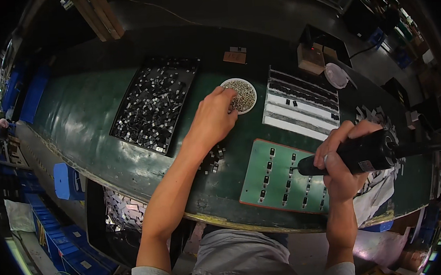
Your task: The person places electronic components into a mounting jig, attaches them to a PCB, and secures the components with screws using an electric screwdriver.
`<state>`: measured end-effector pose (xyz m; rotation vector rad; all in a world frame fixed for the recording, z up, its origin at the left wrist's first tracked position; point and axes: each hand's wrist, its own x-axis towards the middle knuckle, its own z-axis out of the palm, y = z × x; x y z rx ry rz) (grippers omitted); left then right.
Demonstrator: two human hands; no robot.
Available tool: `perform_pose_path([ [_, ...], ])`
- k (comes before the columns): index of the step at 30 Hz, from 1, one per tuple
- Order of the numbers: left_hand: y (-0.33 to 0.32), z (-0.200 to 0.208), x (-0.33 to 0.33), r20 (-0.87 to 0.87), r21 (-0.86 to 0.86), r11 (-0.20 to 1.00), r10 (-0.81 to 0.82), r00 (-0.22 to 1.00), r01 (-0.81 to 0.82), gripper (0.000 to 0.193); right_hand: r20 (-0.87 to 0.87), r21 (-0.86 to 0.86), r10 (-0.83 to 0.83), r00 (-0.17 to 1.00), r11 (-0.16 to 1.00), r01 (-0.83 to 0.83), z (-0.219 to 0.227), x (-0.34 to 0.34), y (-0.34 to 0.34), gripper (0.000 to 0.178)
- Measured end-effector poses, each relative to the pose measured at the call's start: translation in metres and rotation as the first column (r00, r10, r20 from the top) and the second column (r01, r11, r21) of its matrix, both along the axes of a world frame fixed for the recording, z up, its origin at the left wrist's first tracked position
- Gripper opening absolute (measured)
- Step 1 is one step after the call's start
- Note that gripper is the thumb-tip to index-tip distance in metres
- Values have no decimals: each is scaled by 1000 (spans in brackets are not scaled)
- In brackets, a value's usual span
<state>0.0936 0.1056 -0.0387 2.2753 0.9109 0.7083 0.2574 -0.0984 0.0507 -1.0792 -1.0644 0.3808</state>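
My left hand reaches to a round white bowl of small metal pieces that look like screws. Its fingers are curled, with the tips among the pieces; anything pinched there is hidden. My right hand wraps round a black electric screwdriver, held nearly level with its nose pointing left. The bit reaches over a green board with an orange-brown edge. Rows of small black components with metal legs sit on that board. The hand and tool cover its upper right part.
A black tray full of loose black components lies at the left. Loose components lie beside my left forearm. A white rack with dark strips stands beyond the board. A cardboard box and clear round lid lie far right.
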Motion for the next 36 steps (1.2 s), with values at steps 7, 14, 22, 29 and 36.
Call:
perform_pose_path([
  [7, 28, -4, 10, -205, 96, 995, -12, 979, 32, 47, -81, 71, 41, 996, 997, -36, 4, 1, -2, 56],
  [14, 34, -10, 24, -215, 118, 988, -70, 974, 97, 28, -109, 203, 59, 992, 978, -36, 16, 8, -2, 59],
  [22, 36, -13, 28, -162, 132, 989, -47, 986, 69, 14, -104, 207, 51, 993, 978, -28, 15, 10, -1, 58],
  [29, 36, -14, 25, -36, 164, 986, -23, 999, 29, 12, -111, 212, 48, 993, 977, -23, 14, 12, -3, 58],
  [36, 39, -16, 22, 97, 179, 981, -91, 991, 73, 13, -105, 237, 64, 992, 971, -38, 15, 13, -5, 57],
])
